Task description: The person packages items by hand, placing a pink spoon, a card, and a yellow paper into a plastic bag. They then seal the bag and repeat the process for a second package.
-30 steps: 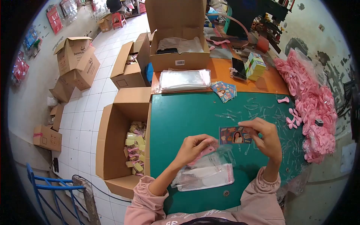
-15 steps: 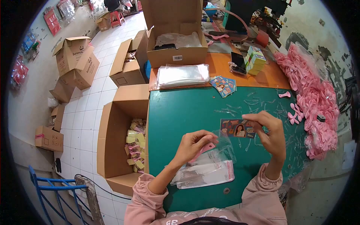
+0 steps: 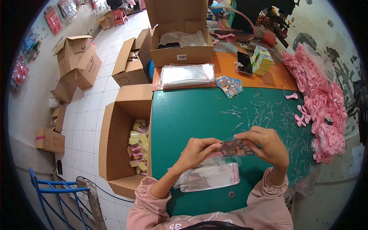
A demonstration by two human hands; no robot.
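The right hand [image 3: 268, 145] has brought the printed card [image 3: 234, 148] down and across to the left hand [image 3: 197, 151], closing the gap between them. The card now sits between both hands, its near end at the left fingertips, so card and clear bag [image 3: 225, 161] meet. The right hand pinches the card; the left hand grips the bag, a pink spoon [image 3: 213, 155] partly hidden beside it. Whether the card is inside the bag, I cannot tell. Below the hands, clear sleeves [image 3: 209, 183] lie on the tabletop [image 3: 184, 115].
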